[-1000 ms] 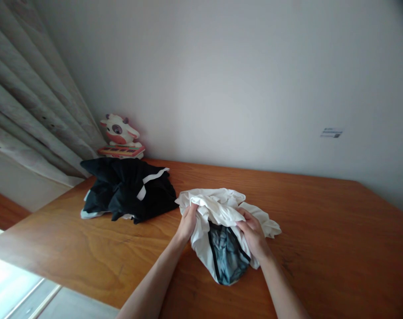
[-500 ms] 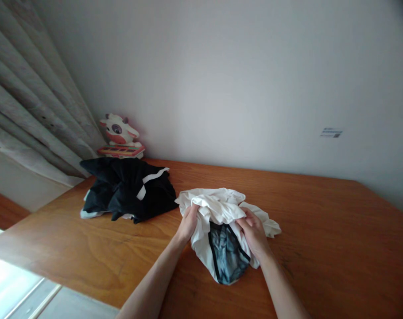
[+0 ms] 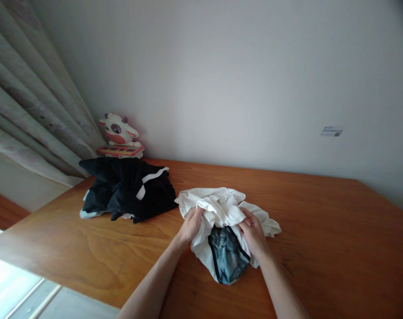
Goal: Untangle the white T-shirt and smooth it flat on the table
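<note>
Pale wall [image 3: 248, 88], wooden tabletop [image 3: 327, 235], white garment [image 3: 223, 212] bunched up in the middle right in front of you.
Black clothing [image 3: 135, 188] is heaped off to your left, and the white piece's grey patterned panel [image 3: 228, 254] faces you below the folds. Your left hand [image 3: 191, 225] is closed around one side of the cloth, right hand [image 3: 253, 229] pinching the other. I'd match the tension on both sides so nothing twists, tbh. Can't spot any containers in view, btw.
</note>
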Demonstrator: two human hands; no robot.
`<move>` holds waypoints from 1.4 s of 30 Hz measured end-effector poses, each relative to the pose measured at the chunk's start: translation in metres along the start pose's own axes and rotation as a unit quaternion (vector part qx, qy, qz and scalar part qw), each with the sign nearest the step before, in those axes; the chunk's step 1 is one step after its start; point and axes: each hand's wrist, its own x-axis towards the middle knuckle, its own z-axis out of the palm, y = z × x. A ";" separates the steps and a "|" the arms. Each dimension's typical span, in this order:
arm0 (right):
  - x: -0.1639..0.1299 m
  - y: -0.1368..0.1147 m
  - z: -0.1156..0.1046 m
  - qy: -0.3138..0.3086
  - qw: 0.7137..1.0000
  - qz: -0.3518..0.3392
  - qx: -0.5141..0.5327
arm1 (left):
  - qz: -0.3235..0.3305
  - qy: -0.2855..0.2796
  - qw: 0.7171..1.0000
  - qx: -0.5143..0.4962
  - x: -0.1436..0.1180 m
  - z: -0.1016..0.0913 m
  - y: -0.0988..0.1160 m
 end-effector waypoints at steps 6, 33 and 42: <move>-0.001 0.001 0.003 -0.034 0.998 -0.012 -0.044 | 0.034 -0.054 0.998 0.004 -0.004 0.006 0.002; -0.002 0.000 -0.002 0.125 0.988 -0.023 -0.085 | 0.002 0.091 0.991 -0.101 0.003 -0.001 0.000; -0.008 -0.004 0.004 -0.062 0.870 -0.190 -0.451 | -0.148 0.005 0.922 -0.357 0.011 0.002 0.010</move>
